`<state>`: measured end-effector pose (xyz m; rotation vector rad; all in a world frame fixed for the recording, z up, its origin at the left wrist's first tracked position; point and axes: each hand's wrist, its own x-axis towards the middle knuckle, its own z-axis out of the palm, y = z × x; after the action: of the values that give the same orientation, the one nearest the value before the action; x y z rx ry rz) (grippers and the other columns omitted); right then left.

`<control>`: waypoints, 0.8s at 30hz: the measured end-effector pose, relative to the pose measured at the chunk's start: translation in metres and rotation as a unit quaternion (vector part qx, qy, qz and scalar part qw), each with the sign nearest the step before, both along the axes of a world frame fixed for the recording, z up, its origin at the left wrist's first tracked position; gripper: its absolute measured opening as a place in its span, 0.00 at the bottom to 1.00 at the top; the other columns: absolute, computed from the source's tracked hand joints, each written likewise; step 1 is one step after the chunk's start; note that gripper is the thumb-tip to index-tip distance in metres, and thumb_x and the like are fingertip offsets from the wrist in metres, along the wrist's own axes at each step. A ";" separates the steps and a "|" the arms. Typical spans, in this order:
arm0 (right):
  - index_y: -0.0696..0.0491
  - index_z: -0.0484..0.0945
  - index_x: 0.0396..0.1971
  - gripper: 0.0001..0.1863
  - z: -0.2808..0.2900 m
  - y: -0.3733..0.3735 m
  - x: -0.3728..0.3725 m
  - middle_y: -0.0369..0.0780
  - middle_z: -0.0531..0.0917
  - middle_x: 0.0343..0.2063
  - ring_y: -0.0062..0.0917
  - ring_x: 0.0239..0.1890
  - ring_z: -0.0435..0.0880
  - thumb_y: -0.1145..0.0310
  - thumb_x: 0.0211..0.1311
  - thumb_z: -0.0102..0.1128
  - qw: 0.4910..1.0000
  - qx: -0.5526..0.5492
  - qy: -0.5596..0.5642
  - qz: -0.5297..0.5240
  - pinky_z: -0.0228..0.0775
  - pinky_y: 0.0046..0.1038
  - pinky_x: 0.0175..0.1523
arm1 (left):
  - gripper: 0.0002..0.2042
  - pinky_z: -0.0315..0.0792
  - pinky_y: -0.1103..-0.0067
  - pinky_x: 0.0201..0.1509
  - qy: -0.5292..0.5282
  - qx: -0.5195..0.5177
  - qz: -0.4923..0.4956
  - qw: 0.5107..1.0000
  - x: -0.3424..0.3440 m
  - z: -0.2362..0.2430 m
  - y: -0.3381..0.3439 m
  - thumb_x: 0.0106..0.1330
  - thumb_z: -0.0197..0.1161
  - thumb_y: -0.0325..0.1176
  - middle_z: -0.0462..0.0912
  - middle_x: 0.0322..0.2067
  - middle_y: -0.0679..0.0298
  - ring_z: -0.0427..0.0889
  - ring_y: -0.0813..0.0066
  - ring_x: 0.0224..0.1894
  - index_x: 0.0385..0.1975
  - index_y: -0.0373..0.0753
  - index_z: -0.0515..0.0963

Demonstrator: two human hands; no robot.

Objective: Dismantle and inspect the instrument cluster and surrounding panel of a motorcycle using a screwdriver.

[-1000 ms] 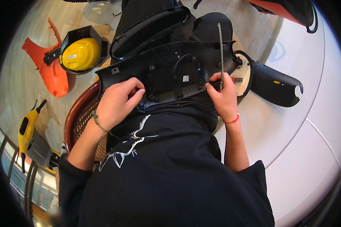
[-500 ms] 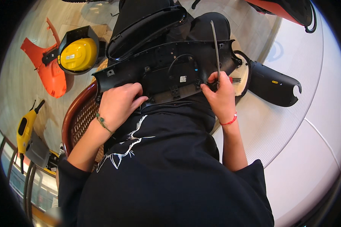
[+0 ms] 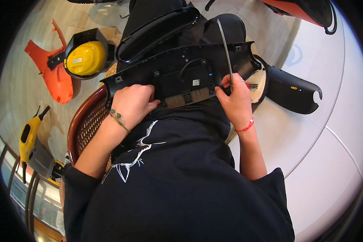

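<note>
A wide black plastic panel [image 3: 149, 78] with a small white label and a thin cable loop lies across my lap. My left hand [image 3: 134, 103] is closed on its near-left edge, thumb stretched along the rim, the other fingers curled and partly hidden. My right hand [image 3: 236, 94] pinches a long thin metal rod [image 3: 224, 44], which slants up and leftward over the panel. The fingertips of that hand touch the panel's near-right corner. Just past the knuckles show a bit of red and several dark prongs [image 3: 253, 86]; I cannot tell whether they are held.
Beyond the panel lies a long curved black piece [image 3: 159, 34]. At right, a black cover [image 3: 292, 89] rests on the white table [image 3: 310, 169]. Orange parts [image 3: 56, 80], a yellow-and-black part [image 3: 84, 58] and a yellow-and-grey part [image 3: 30, 135] lie left, past a woven chair [image 3: 86, 127].
The metal rod has tilted further left at its far end. My left hand and the panel have shifted slightly right; the right hand stays near the same corner.
</note>
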<state>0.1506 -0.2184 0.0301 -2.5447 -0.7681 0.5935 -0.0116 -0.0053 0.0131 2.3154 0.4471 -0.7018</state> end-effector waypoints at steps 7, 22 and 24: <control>0.55 0.70 0.30 0.12 -0.012 -0.004 0.002 0.41 0.76 0.26 0.36 0.32 0.77 0.75 0.49 0.65 1.000 0.021 -0.009 0.007 0.70 0.35 0.38 | 0.13 0.74 0.65 0.33 -0.027 0.013 0.003 1.000 -0.004 -0.002 -0.004 0.57 0.64 0.44 0.81 0.23 0.54 0.82 0.53 0.30 0.26 0.40 0.78; 0.54 0.70 0.30 0.12 -0.009 -0.003 0.004 0.41 0.76 0.27 0.36 0.32 0.77 0.74 0.49 0.65 1.000 0.011 -0.007 0.011 0.70 0.35 0.37 | 0.12 0.72 0.69 0.28 -0.068 -0.013 0.043 0.997 -0.006 0.001 -0.002 0.59 0.64 0.43 0.79 0.20 0.59 0.80 0.60 0.25 0.27 0.40 0.78; 0.55 0.71 0.31 0.11 -0.010 -0.004 0.005 0.41 0.76 0.27 0.36 0.32 0.78 0.73 0.50 0.66 1.000 0.014 -0.013 0.018 0.70 0.34 0.37 | 0.11 0.71 0.71 0.27 -0.098 -0.029 0.065 0.993 -0.005 0.005 0.000 0.60 0.64 0.41 0.78 0.18 0.60 0.79 0.63 0.23 0.27 0.39 0.77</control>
<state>0.1554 -0.2220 0.0205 -2.5223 -0.8277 0.5590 -0.0171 -0.0056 0.0178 2.2503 0.4740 -0.4138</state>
